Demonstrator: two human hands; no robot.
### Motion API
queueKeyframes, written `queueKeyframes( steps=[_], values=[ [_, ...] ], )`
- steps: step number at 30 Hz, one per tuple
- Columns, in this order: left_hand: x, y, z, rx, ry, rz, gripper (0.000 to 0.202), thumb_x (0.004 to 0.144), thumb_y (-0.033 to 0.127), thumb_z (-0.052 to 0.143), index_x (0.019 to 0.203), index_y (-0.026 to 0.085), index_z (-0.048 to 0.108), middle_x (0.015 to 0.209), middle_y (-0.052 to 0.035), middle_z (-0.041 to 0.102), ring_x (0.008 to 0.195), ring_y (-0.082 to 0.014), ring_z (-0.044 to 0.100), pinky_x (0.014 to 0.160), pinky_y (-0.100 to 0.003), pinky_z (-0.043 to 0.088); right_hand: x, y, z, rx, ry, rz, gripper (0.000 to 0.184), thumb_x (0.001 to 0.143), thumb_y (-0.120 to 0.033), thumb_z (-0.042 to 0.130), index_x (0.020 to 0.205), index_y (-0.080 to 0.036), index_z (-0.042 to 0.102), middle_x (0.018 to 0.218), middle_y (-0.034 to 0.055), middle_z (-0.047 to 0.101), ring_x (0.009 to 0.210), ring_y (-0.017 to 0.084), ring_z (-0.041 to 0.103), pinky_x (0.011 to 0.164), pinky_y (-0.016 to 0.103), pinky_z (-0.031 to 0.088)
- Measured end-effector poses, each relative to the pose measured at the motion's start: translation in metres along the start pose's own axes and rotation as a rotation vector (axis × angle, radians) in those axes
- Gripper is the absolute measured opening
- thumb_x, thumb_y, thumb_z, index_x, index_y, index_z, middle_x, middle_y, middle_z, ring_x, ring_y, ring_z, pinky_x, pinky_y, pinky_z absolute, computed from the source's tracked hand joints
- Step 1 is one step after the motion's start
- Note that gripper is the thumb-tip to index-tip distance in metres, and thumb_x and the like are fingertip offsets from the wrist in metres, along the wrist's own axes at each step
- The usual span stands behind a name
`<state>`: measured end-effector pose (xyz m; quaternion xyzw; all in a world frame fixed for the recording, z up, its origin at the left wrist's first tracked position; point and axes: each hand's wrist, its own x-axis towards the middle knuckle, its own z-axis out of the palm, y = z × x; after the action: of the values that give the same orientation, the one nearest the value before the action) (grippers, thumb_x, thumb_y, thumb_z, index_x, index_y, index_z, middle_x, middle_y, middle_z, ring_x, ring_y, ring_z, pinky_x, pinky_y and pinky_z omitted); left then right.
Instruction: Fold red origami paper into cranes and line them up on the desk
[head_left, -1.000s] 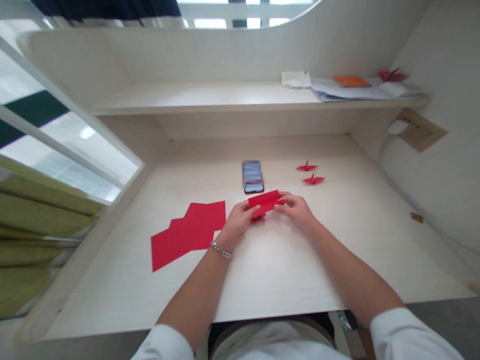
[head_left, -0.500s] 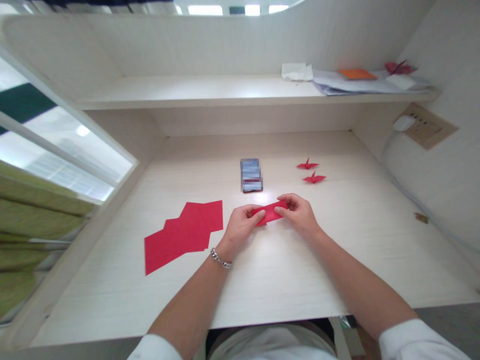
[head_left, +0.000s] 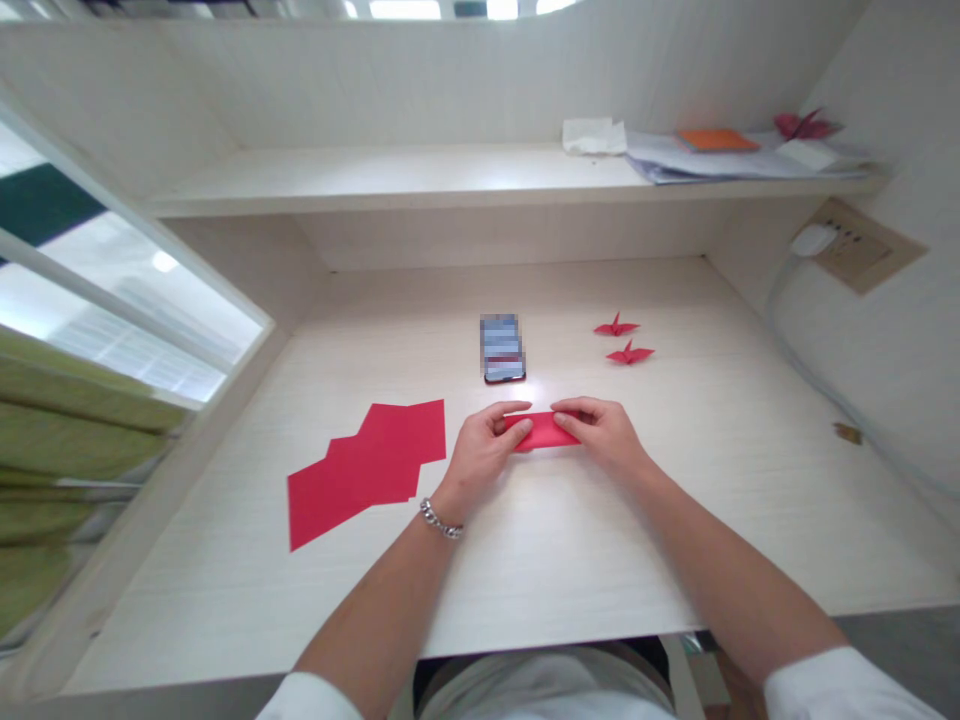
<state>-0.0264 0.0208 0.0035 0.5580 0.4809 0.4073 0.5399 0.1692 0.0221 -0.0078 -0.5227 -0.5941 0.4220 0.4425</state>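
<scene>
A narrow strip of folded red paper (head_left: 545,431) lies level between my two hands, over the middle of the desk. At its left end my left hand (head_left: 487,442) is closed on it, thumb on top and forefinger along the far edge. My right hand (head_left: 598,428) grips the right end in the same way, its thumb pressing the paper near the upper edge. The fingers hide both ends of the strip. Several overlapping red paper sheets (head_left: 367,460) lie flat to the left of my left hand.
Beyond my hands lies a phone (head_left: 502,348) with a blurred screen. Two red paper cranes, a far one (head_left: 616,327) and a near one (head_left: 630,354), sit to its right. A shelf (head_left: 405,180) at the back bears papers (head_left: 675,160); a cable (head_left: 795,340) runs down the right side.
The folded strip has turned from a slant, right end higher, to nearly level. My right hand has shifted slightly down and right. The view has tilted a little.
</scene>
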Motion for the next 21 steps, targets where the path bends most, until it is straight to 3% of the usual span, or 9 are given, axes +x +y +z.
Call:
queueKeyframes(
  steps=[21],
  values=[
    [0.0021, -0.0063, -0.0013, 0.051, 0.01, 0.015, 0.03, 0.077, 0.034, 0.07, 0.098, 0.013, 0.071, 0.091, -0.0098, 0.074, 0.081, -0.0187, 0.067, 0.072, -0.028, 0.054, -0.001, 0.0007, -0.0033, -0.075, -0.029, -0.008, 0.02, 0.077, -0.029, 0.065, 0.092, -0.02, 0.075, 0.089, 0.0061, 0.074, 0.079, 0.02, 0.066, 0.073, 0.032, 0.051]
  ],
)
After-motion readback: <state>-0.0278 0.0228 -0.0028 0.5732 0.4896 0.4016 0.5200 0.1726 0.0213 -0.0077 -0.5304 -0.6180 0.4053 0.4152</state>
